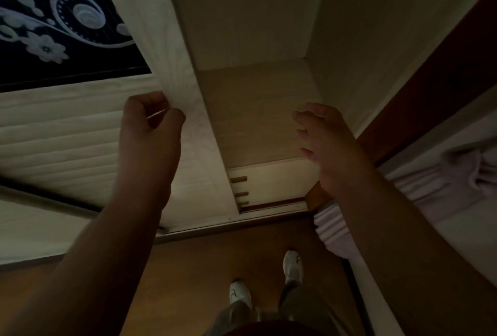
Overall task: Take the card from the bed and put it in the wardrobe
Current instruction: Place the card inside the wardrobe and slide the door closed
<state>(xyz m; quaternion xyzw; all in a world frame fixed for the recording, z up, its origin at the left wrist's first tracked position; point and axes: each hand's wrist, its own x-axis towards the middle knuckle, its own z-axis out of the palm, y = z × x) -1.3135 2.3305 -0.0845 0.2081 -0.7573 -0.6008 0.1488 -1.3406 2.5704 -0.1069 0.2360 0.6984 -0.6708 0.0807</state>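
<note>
The thin pale card (pixel 158 114) is pinched between the thumb and fingers of my left hand (pixel 150 123), and only its edge shows. This hand is closed on the card, in front of the edge of the pale wooden sliding door (pixel 185 131) of the wardrobe. Beside it the wardrobe compartment (pixel 258 110) stands open, with a bare beige floor panel. My right hand (pixel 322 142) is open, fingers spread, holding nothing, at the right side of the opening. At the far right is the bed with lilac frilled bedding (pixel 441 182). Below, my white shoes (pixel 293 265) stand on the brown wooden floor (pixel 193 268).
</note>
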